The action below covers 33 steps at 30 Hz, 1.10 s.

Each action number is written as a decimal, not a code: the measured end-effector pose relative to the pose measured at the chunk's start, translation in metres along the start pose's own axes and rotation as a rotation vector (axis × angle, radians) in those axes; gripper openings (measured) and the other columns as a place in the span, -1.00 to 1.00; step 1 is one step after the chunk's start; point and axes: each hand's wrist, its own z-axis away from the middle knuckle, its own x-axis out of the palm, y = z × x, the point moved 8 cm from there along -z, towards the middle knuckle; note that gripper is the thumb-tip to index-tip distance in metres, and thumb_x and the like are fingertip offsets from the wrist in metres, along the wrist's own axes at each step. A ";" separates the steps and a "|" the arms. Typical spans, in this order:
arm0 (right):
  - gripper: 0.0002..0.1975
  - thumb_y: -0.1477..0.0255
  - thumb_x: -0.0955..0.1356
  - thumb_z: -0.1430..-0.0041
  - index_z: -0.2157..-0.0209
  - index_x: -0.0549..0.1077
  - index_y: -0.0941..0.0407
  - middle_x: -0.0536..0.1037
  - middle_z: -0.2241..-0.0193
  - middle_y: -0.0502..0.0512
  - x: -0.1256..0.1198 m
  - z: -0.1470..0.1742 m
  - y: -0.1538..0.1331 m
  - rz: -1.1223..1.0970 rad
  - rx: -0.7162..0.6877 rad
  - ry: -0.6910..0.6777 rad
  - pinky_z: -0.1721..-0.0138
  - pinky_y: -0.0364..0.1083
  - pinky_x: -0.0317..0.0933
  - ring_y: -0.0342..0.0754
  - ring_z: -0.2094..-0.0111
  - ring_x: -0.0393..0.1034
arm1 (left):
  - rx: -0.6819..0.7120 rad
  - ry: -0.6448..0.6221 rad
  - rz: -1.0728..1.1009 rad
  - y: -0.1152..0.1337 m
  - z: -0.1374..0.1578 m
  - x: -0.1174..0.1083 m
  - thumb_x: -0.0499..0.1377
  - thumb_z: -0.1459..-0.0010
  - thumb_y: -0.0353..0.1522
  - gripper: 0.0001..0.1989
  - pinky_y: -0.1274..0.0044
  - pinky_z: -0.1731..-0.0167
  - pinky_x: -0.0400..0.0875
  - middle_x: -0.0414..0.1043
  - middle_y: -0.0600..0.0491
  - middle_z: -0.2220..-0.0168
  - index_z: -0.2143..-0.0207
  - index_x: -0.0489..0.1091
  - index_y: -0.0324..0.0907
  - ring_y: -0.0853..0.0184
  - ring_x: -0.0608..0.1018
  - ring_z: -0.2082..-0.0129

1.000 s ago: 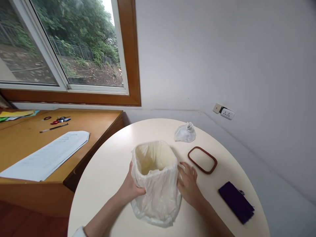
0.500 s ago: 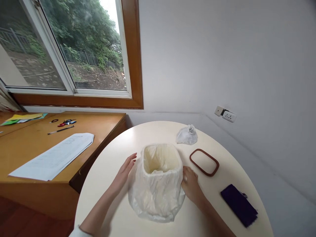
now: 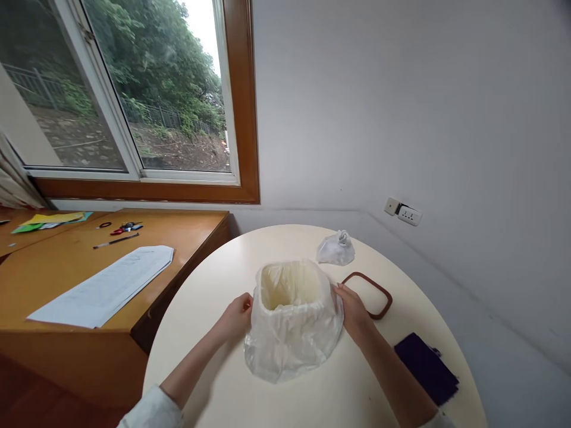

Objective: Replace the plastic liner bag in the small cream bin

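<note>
Right hand [image 3: 355, 309]: thumb and fingers are closed together on the right edge of the white plastic liner [image 3: 289, 348], which appears pinched between them. Left hand [image 3: 237, 315]: fingers curled in toward the thumb, set against the liner's left side; whether any plastic is caught there cannot be told.

The liner covers a squarish container [image 3: 307, 284], upright on the round table [image 3: 209, 276], between the 2 hands and nearer its front than its back. Plastic lies inside the opening, folds over the rim and flares outward in a loose skirt at the front.

Step in hand, as judged: drawing out and arranging the skirt at the sides. The next move would call for a sure hold on both edges and an even pull, so that the container does not tip or slide.

Farther out, 1 brown frame [image 3: 373, 283] lies flat just beyond the right hand, partly hidden by it. Behind it sits 1 knotted white bag [image 3: 336, 248]. A dark purple cloth [image 3: 426, 365] lies folded near the right forearm. On the wooden desk [image 3: 194, 229] at left are papers [image 3: 107, 288] and 1 pen [image 3: 116, 241].
</note>
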 end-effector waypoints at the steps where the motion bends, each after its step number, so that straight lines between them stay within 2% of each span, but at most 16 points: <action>1: -0.76 0.26 0.34 0.07 0.38 0.37 0.13 0.49 0.42 0.02 0.000 -0.002 -0.004 -0.034 0.006 -0.002 0.33 -0.13 0.22 -0.04 0.33 0.38 | -0.013 -0.015 0.138 0.001 -0.001 -0.002 0.15 0.12 -0.22 -0.79 0.43 0.38 0.32 0.35 0.09 0.53 0.52 0.25 -0.18 0.26 0.44 0.44; 3: -0.76 0.31 0.36 0.09 0.36 0.39 0.14 0.50 0.39 0.05 0.000 -0.005 -0.013 -0.080 0.004 -0.016 0.31 -0.13 0.22 -0.03 0.30 0.39 | -0.026 -0.032 0.334 0.005 -0.004 -0.010 0.14 0.08 -0.18 -0.74 0.46 0.41 0.33 0.32 0.13 0.57 0.51 0.19 -0.18 0.35 0.41 0.51; 8: -0.71 0.36 0.38 0.09 0.27 0.42 0.15 0.52 0.31 0.10 0.002 -0.004 -0.042 -0.153 -0.053 -0.077 0.30 -0.13 0.22 -0.01 0.25 0.39 | -0.007 -0.020 0.503 0.025 -0.006 -0.038 0.18 0.07 -0.15 -0.67 0.53 0.45 0.33 0.34 0.13 0.50 0.46 0.14 -0.17 0.45 0.39 0.55; 12: -0.70 0.38 0.39 0.08 0.24 0.40 0.12 0.52 0.31 0.07 0.001 0.004 -0.061 -0.197 -0.090 -0.067 0.29 -0.13 0.22 -0.01 0.23 0.38 | 0.033 0.061 0.628 0.038 0.001 -0.062 0.26 0.10 -0.22 -0.68 0.66 0.61 0.20 0.30 0.19 0.55 0.46 0.16 -0.17 0.53 0.30 0.62; 16: -0.72 0.41 0.36 0.02 0.20 0.36 0.08 0.50 0.27 0.05 0.003 0.011 -0.075 -0.202 -0.110 -0.113 0.29 -0.13 0.21 -0.03 0.24 0.38 | 0.137 0.111 0.687 0.051 0.006 -0.077 0.26 0.07 -0.29 -0.73 0.72 0.70 0.08 0.21 0.24 0.59 0.41 0.20 -0.15 0.55 0.24 0.65; 24: -0.77 0.50 0.29 -0.03 0.21 0.32 0.03 0.46 0.24 0.00 0.008 0.013 -0.094 -0.253 -0.234 -0.240 0.28 -0.16 0.19 -0.11 0.25 0.34 | 0.327 0.095 0.771 0.090 0.019 -0.091 0.25 0.07 -0.40 -0.62 0.71 0.66 0.24 0.37 0.16 0.28 0.20 0.18 -0.04 0.52 0.39 0.56; 26: -0.79 0.52 0.29 0.00 0.27 0.32 0.03 0.45 0.27 -0.02 0.003 0.012 -0.094 -0.276 -0.242 -0.240 0.30 -0.17 0.18 -0.13 0.28 0.33 | 0.340 0.104 0.811 0.091 0.022 -0.096 0.26 0.09 -0.42 -0.57 0.70 0.65 0.26 0.38 0.16 0.32 0.18 0.17 -0.02 0.49 0.42 0.55; 28: -0.85 0.55 0.30 0.06 0.38 0.31 0.06 0.43 0.38 -0.04 -0.006 0.009 -0.091 -0.297 -0.240 -0.239 0.36 -0.18 0.17 -0.15 0.36 0.31 | 0.335 0.118 0.845 0.083 0.022 -0.101 0.27 0.11 -0.44 -0.57 0.71 0.68 0.23 0.38 0.19 0.45 0.20 0.18 -0.03 0.48 0.40 0.60; 31: -0.85 0.57 0.31 0.13 0.54 0.22 0.09 0.31 0.58 -0.08 -0.021 0.007 -0.086 -0.329 -0.254 -0.235 0.49 -0.20 0.10 -0.19 0.53 0.20 | 0.335 0.141 0.888 0.065 0.021 -0.108 0.28 0.11 -0.42 -0.72 0.73 0.74 0.15 0.25 0.25 0.64 0.35 0.24 -0.10 0.54 0.28 0.73; 33: -0.84 0.57 0.30 0.13 0.57 0.19 0.10 0.23 0.64 -0.09 -0.030 0.008 -0.081 -0.335 -0.250 -0.230 0.52 -0.19 0.06 -0.19 0.58 0.14 | 0.357 0.138 0.897 0.055 0.021 -0.112 0.27 0.09 -0.39 -0.80 0.73 0.73 0.15 0.21 0.24 0.67 0.46 0.26 -0.15 0.55 0.25 0.73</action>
